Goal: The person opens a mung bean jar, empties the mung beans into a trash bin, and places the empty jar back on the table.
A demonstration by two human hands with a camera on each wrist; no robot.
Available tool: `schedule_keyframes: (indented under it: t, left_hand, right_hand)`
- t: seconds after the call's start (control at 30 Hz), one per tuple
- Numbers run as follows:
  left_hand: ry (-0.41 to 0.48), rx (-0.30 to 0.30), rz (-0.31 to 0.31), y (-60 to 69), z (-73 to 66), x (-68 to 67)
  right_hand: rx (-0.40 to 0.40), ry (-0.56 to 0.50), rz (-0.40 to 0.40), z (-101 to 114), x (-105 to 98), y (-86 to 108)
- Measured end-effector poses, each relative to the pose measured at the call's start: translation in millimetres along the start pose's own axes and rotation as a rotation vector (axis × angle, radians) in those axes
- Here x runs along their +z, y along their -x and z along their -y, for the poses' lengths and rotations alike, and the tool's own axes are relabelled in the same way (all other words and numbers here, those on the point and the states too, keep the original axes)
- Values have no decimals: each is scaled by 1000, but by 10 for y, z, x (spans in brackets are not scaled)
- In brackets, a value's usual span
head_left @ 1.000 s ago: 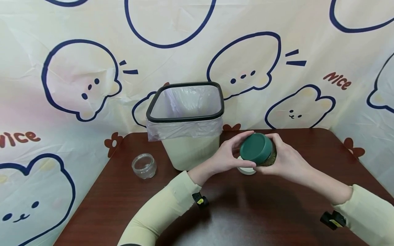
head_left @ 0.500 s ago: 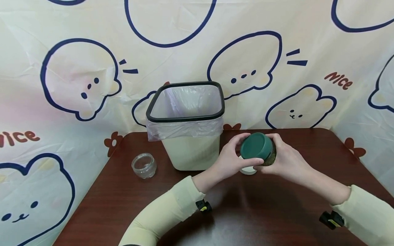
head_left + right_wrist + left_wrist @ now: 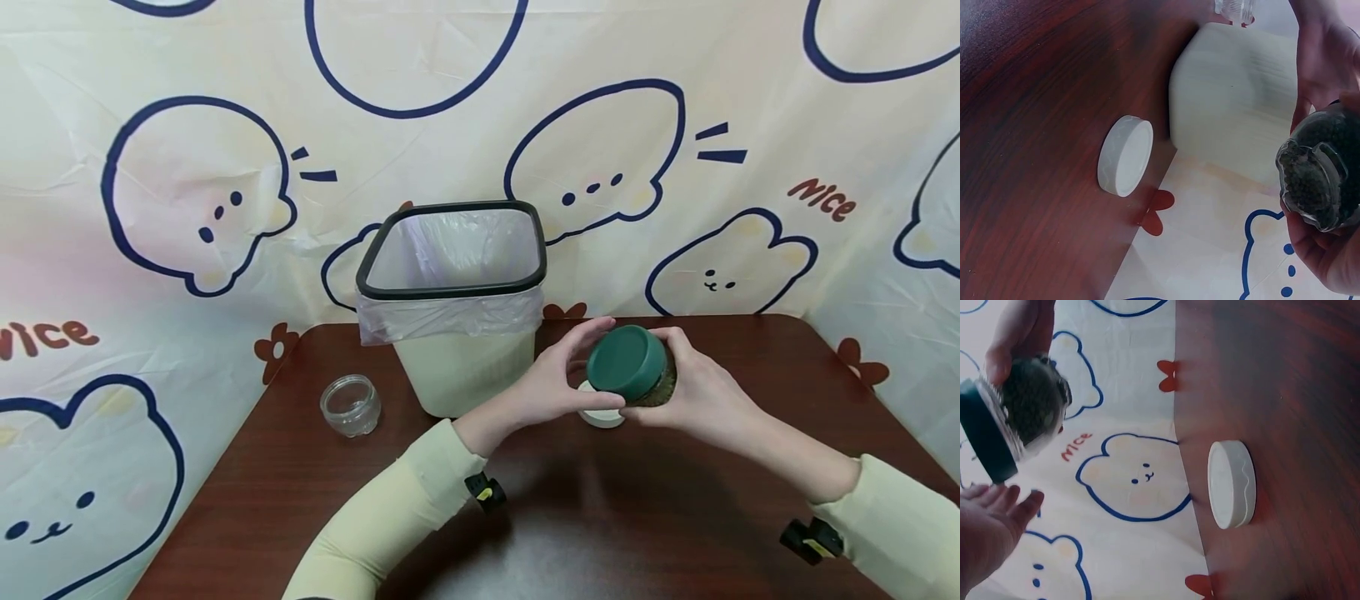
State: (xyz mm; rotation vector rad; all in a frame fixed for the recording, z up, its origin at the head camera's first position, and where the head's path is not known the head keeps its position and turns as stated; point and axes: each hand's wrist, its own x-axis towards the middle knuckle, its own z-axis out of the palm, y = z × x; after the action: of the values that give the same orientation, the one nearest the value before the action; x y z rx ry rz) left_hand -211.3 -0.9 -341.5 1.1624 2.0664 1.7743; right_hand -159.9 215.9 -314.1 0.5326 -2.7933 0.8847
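My right hand [image 3: 697, 383] grips a clear glass jar [image 3: 1034, 403] filled with dark green-brown bits, and a dark green screw lid [image 3: 627, 362] caps it. The jar is tilted above the table, its lid towards my left hand [image 3: 558, 379]. In the left wrist view the fingers of that hand are spread beside the lid's lower edge and do not grip it. Under the jar, on the table, lies a white lid [image 3: 1125, 156], partly hidden in the head view. The right wrist view shows the jar's clear base [image 3: 1316, 187].
A cream bin [image 3: 468, 371] with a black rim and a plastic liner stands at the back of the brown table [image 3: 285, 500]. Left of it sits a small clear jar [image 3: 351, 405] without a lid. A printed curtain [image 3: 420, 158] hangs behind.
Half a second ago the left thumb and fingers lay round the green lid with the thumb further right. Now they have swung back left and spread off it. The right hand has hardly moved.
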Motion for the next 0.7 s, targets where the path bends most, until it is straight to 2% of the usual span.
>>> schedule_keyframes:
  t: [0.13, 0.27, 0.37, 0.5, 0.7]
  left_hand:
    - [30, 76, 71, -14, 28, -56]
    - [31, 85, 67, -13, 37, -58]
    - [26, 37, 21, -5, 32, -34]
    - [-3, -36, -75, 10, 16, 32]
    - [-115, -96, -219, 22, -16, 153]
  right_hand:
    - [-5, -2, 13, 8, 11, 1]
    - [-9, -7, 26, 16, 30, 3]
    - [-11, -10, 24, 14, 37, 0]
    - [-24, 2, 6, 3, 49, -9]
    - [-19, 11, -6, -19, 68, -22]
